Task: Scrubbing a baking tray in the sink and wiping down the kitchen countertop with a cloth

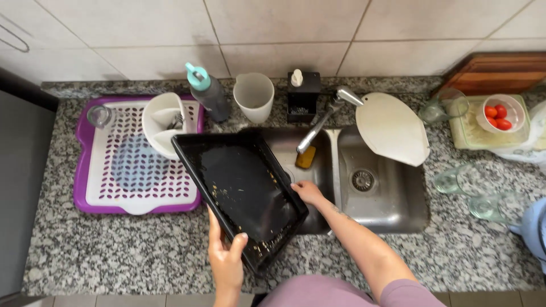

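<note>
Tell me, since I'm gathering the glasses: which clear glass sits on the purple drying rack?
The small clear glass in the purple drying rack's back-left corner; the other three glasses sit on the granite counter, right of the sink.

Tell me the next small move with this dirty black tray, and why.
Probably lower the black baking tray into the sink beneath the tap. Crumbs are stuck to it, it sits tilted across the sink's edge, and the left hand and right hand hold opposite sides.
</note>
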